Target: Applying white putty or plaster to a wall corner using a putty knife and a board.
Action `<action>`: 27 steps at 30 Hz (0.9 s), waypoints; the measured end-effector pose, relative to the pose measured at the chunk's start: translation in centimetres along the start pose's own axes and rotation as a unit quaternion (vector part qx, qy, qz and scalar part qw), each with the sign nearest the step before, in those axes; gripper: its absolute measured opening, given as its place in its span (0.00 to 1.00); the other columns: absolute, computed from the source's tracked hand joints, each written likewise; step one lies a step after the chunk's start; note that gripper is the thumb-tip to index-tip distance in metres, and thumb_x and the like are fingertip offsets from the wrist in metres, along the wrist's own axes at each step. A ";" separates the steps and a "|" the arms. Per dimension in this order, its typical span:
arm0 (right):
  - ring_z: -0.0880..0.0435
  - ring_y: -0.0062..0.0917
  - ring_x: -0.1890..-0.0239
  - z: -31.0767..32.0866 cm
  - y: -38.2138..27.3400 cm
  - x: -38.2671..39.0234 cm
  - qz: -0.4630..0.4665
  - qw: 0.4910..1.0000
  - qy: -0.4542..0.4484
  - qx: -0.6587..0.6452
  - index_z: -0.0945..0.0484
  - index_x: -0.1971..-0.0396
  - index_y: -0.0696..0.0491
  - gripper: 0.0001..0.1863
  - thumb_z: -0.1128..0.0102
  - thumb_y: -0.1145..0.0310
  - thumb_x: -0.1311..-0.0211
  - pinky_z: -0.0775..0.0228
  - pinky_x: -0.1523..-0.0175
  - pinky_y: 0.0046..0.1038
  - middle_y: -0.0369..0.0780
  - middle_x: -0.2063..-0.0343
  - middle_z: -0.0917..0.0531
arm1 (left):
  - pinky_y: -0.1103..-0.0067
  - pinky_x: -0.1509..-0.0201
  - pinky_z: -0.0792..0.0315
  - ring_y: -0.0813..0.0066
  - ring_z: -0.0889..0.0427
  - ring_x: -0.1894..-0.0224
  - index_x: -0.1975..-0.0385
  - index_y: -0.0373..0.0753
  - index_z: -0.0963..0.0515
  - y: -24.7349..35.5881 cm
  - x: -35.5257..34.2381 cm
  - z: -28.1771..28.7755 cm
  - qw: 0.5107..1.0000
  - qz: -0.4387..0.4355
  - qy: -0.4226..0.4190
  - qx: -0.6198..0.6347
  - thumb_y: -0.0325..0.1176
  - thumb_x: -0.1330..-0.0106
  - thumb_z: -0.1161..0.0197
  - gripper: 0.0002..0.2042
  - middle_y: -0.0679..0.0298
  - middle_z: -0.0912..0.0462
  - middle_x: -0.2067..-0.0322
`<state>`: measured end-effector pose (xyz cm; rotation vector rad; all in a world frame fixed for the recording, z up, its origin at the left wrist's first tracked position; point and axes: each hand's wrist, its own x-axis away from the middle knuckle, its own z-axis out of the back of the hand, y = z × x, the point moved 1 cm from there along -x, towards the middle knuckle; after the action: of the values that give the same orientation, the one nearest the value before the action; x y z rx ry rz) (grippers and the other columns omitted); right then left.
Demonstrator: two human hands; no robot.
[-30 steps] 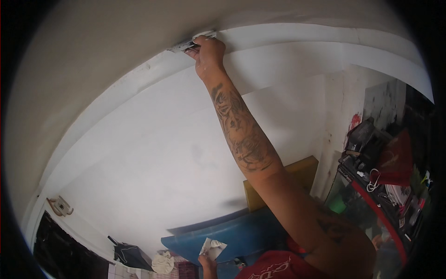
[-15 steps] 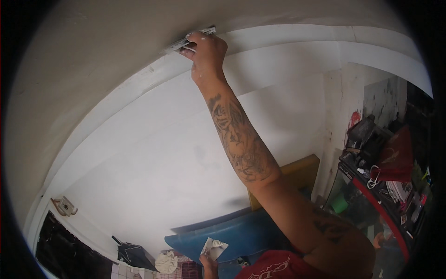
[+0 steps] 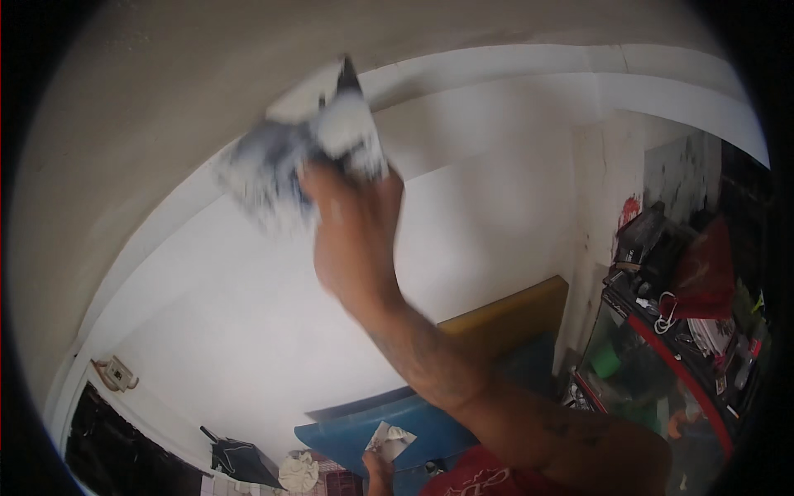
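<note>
My right hand (image 3: 351, 215), blurred by motion and raised below the ceiling, grips a wide metal putty knife (image 3: 356, 128) smeared with white paste. The blade is tilted with its face toward the camera. Low in the picture, my left hand (image 3: 378, 469) holds a small pale square plate (image 3: 389, 446) with a lump of white paste on it.
A white wall and beam (image 3: 504, 207) span the middle. Blue (image 3: 331, 438) and yellow (image 3: 529, 306) padded panels lean below. A cluttered red-edged glass shelf (image 3: 686, 380) stands right. At lower left are a dark doorway (image 3: 124, 438), a wall fitting (image 3: 114, 372) and an umbrella (image 3: 236, 459).
My right hand has come down from the ceiling edge, and the knife has turned from edge-on to face the camera. My left hand has shifted slightly right.
</note>
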<state>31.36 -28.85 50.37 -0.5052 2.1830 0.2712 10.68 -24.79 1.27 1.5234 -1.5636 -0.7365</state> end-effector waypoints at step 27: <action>0.29 0.36 0.66 7.3 9.9 -14.3 -0.168 0.979 0.108 -0.048 0.40 0.66 0.64 0.13 0.62 0.79 0.56 0.28 0.66 0.40 0.46 0.65 0.34 | 0.79 0.64 0.31 0.66 0.26 0.66 0.64 0.33 0.31 -1.6 -1.3 -1.8 0.990 0.104 0.040 0.084 0.27 0.56 0.46 0.16 0.56 0.26 0.69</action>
<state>39.98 -13.66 57.36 -0.9855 2.2517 0.1415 12.91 -23.42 0.59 1.4610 -1.7277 -0.4298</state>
